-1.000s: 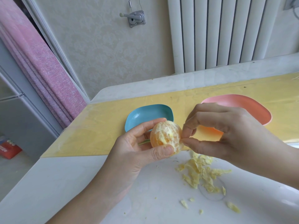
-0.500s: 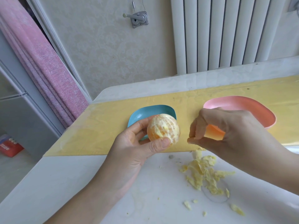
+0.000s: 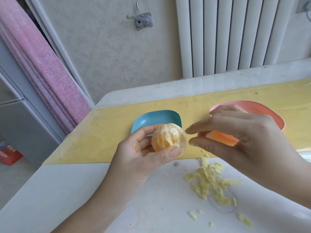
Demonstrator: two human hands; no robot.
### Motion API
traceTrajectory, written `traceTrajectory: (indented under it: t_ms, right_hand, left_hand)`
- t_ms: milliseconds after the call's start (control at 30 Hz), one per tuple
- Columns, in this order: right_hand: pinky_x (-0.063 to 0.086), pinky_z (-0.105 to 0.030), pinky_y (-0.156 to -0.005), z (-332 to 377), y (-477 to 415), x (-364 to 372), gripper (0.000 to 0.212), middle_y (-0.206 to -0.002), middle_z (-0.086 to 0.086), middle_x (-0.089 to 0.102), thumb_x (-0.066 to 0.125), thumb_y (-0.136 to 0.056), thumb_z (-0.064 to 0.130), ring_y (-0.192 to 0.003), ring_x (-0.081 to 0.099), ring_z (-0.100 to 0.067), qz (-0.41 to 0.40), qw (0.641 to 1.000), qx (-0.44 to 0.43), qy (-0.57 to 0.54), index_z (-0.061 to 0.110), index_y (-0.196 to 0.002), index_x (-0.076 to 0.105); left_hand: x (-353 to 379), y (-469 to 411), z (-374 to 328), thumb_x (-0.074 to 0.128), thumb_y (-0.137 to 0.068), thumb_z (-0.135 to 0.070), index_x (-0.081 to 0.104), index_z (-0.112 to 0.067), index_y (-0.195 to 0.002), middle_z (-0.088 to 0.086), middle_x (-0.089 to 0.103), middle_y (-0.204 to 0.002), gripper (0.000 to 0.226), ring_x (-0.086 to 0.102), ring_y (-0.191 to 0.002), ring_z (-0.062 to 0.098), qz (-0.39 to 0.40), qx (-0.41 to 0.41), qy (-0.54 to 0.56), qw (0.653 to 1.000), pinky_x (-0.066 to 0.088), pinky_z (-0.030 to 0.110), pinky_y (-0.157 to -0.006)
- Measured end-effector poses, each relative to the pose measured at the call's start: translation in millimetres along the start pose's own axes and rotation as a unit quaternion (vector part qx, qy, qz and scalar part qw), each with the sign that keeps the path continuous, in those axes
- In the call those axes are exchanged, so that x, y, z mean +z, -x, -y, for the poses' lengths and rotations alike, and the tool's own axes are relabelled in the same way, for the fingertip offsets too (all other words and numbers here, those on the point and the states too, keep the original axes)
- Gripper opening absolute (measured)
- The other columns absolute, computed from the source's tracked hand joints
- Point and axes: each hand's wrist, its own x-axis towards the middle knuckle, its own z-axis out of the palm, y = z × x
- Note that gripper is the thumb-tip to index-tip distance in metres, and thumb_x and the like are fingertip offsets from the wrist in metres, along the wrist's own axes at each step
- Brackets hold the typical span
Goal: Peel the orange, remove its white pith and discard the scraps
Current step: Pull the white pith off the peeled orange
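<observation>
**Pith removal under way**

The orange [image 3: 169, 137] sits at the centre of the frame, off the table [image 3: 84, 190], clamped in the left hand [image 3: 139, 158]: the thumb presses its lower front and the fingers curl behind. The rind is off, but pale pith covers much of the facing side, with bare flesh showing lower left. The right hand [image 3: 244, 142] hovers just right of the fruit, motion-blurred, with thumb and forefinger apart and nothing visible between them.

Scraps [image 3: 210, 180] lie heaped on the white table at lower right (some strays further down). A blue dish [image 3: 151, 118] sits behind the orange and a pink dish [image 3: 269, 111] behind the right hand.

By my reading, this is the pith-stripping step, partly done. The next move calls for a fingertip pinch on a loose pith edge, pulled shallowly so the segments do not tear. The scraps have yet to be gathered and discarded.
</observation>
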Motion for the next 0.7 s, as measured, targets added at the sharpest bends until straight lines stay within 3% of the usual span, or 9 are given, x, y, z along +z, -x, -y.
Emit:
traceTrajectory:
  t_ms: [133, 400, 533, 700]
  right_hand:
    - [0.048, -0.024, -0.073, 4.1, 1.0, 3.4, 0.021, -0.088, 0.009, 0.066, 0.064, -0.085, 0.033, -0.078, 0.06, -0.009, -0.003, 1.0, -0.021, -0.008, 0.019, -0.096, 0.075]
    - [0.046, -0.014, -0.068, 5.3, 0.2, 3.8, 0.012, -0.083, 0.013, 0.065, 0.069, -0.083, 0.03, -0.073, 0.061, -0.001, 0.015, 0.999, -0.018, -0.033, 0.02, -0.085, 0.074]
    - [0.043, -0.007, -0.07, 4.2, -2.5, 1.2, 0.012, -0.081, 0.012, 0.064, 0.07, -0.081, 0.03, -0.074, 0.06, 0.003, 0.045, 0.996, -0.001, -0.074, 0.018, -0.083, 0.072]
    - [0.045, -0.012, -0.071, 1.7, -2.9, 0.2, 0.016, -0.087, 0.014, 0.059, 0.059, -0.088, 0.031, -0.079, 0.058, 0.0, 0.074, 0.995, -0.014, -0.073, 0.017, -0.088, 0.066]
  left_hand:
    - [3.0, 3.2, -0.4, 0.083, -0.05, -0.033, 0.071, -0.03, -0.099, 0.004, 0.074, -0.098, 0.05, 0.069, -0.092, 0.021, 0.019, 0.009, -0.053, 0.998, 0.053, 0.022, -0.077]
    - [3.1, 5.0, 1.3, 0.082, -0.052, -0.037, 0.071, -0.032, -0.1, 0.002, 0.074, -0.097, 0.049, 0.067, -0.096, 0.03, 0.029, 0.013, -0.079, 0.996, 0.055, 0.029, -0.083]
    - [3.5, 5.4, 2.1, 0.081, -0.054, -0.036, 0.071, -0.03, -0.101, 0.003, 0.074, -0.099, 0.049, 0.067, -0.097, 0.03, 0.038, 0.004, -0.073, 0.997, 0.054, 0.033, -0.087]
    - [3.3, 5.0, 0.6, 0.08, -0.055, -0.031, 0.073, -0.024, -0.1, 0.007, 0.074, -0.098, 0.046, 0.07, -0.09, 0.022, 0.043, -0.021, -0.024, 0.999, 0.056, 0.027, -0.08]
